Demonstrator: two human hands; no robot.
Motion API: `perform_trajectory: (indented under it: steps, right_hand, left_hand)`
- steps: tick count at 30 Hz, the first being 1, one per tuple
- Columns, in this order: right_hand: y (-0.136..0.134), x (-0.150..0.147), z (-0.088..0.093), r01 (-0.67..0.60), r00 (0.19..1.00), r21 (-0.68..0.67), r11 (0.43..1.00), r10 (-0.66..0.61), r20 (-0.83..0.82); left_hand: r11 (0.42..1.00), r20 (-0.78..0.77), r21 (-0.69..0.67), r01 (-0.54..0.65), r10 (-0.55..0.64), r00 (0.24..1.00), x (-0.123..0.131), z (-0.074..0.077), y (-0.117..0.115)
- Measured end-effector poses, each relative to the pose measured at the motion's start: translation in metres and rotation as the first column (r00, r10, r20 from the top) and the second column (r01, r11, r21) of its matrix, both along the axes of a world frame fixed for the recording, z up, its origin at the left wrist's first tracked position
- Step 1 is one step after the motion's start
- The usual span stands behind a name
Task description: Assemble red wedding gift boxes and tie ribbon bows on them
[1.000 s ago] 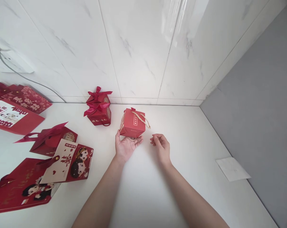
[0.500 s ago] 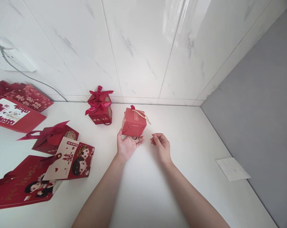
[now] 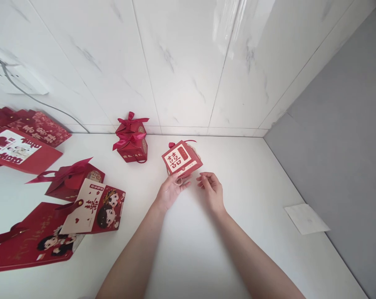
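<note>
A small red gift box [image 3: 192, 160] with a cream panel, gold lettering-style characters and twisted rope cord is tilted in my left hand [image 3: 169, 190]. The thumb lies against the box's near side, and the other fingers are partly under it. A loop of the cord [image 3: 178, 182] hangs by the fingers. Just right of the box, my right hand [image 3: 211, 189] hovers with curled fingers, thumb near the index finger. It does not appear to touch the box, and nothing shows in it.
Two red boxes with ribbon bows [image 3: 132, 147] stand by the tiled wall [image 3: 188, 66]. On the left are a ribboned box [image 3: 63, 182], a cartoon-couple box [image 3: 108, 207], a large red bag [image 3: 26, 245] and several more packages [image 3: 23, 153]. A white tissue [image 3: 306, 219] lies at right.
The gift box has turned in my left hand, so its cream panel with characters now faces up instead of the plain red side. My right hand has hardly moved.
</note>
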State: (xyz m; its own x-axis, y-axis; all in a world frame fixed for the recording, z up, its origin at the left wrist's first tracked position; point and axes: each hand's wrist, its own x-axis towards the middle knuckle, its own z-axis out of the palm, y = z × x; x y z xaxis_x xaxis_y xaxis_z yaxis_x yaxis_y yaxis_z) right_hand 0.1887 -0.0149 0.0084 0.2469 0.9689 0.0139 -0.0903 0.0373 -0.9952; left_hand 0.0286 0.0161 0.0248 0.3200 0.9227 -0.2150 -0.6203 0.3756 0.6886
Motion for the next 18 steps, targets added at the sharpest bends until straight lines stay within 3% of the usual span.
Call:
perform_trajectory:
  steps: [6,13,18]
  right_hand:
    - [-0.003,-0.001,0.004,0.066,0.995,0.038,0.997,-0.063,-0.081]
    - [-0.001,0.000,-0.002,0.050,0.991,0.041,0.998,-0.044,-0.124]
    - [-0.003,0.000,-0.003,0.036,0.994,0.117,0.993,-0.023,-0.107]
  left_hand:
    - [0.983,-0.087,0.176,0.047,-0.032,0.996,0.001,-0.001,-0.002]
    - [0.967,-0.240,0.199,0.157,-0.107,0.965,-0.002,-0.010,-0.004]
    - [0.980,-0.222,0.196,0.013,0.032,0.974,-0.003,-0.016,0.002]
